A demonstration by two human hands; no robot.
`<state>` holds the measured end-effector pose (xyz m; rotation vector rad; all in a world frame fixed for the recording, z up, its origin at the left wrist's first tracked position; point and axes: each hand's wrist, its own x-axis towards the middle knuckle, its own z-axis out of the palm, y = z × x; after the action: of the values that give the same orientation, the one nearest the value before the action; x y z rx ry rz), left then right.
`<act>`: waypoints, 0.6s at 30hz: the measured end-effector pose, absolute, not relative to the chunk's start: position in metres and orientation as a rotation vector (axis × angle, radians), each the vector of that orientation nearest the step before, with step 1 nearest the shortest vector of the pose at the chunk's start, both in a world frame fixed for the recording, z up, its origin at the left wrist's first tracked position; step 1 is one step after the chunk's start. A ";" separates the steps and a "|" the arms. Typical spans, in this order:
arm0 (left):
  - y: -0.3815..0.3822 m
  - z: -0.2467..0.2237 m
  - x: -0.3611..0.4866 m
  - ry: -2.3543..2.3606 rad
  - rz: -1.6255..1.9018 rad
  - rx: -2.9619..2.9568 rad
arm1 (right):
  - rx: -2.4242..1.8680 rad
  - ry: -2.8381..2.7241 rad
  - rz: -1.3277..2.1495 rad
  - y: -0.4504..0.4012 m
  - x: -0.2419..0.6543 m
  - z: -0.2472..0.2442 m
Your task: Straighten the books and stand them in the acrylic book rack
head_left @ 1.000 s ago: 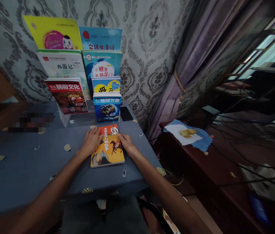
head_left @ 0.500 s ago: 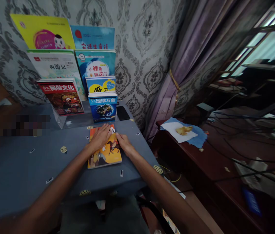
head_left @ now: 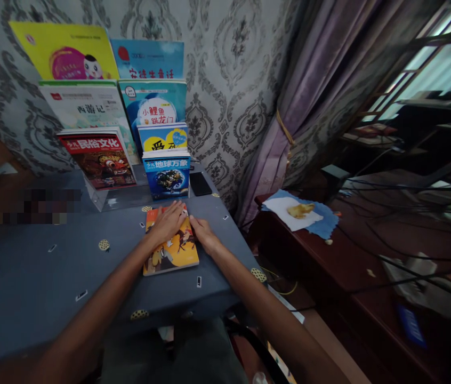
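An orange-covered book (head_left: 183,250) lies flat on the blue-grey tablecloth, with cartoon figures and a horse on its cover. My left hand (head_left: 168,221) rests flat across the upper part of the cover, fingers stretched toward the far edge. At the book's right edge is my right hand (head_left: 204,236), its visible fingers extended and seeming to touch the side; part of them is hidden. Just beyond stands a clear display rack (head_left: 96,196) with several upright books, including a blue book with a globe (head_left: 168,178) and a red-and-brown book (head_left: 103,162).
A black phone (head_left: 200,184) lies right of the rack. To the right, a dark red table (head_left: 353,250) holds a blue cloth (head_left: 327,221), white paper with a yellowish piece on it, and tangled cables. A tied purple curtain (head_left: 265,154) hangs by the patterned wall.
The view has shifted very slightly. Both hands and the orange book stay in nearly the same place.
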<state>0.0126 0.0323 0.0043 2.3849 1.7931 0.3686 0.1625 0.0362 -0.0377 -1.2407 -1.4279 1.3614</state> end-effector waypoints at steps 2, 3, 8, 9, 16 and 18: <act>0.030 0.005 0.011 1.761 0.369 2.390 | -1.233 -1.315 1.496 0.035 0.163 -0.033; 0.028 0.005 0.009 1.735 0.373 2.397 | -1.228 -1.257 1.560 0.034 0.163 -0.030; 0.021 0.002 0.001 1.620 0.422 2.425 | -1.242 -1.120 1.676 0.031 0.163 -0.019; 0.020 0.002 0.000 1.609 0.426 2.422 | -1.250 -1.119 1.677 0.031 0.163 -0.017; 0.004 0.005 -0.007 1.470 0.400 2.458 | -1.270 -1.070 1.701 0.027 0.162 -0.007; -0.003 0.007 -0.008 1.434 0.383 2.479 | -1.267 -1.043 1.713 0.027 0.161 -0.005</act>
<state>-0.0084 -0.0034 0.0070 2.4788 1.4344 0.3826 0.1612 0.0265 -0.0047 -1.2666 -1.0428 1.7130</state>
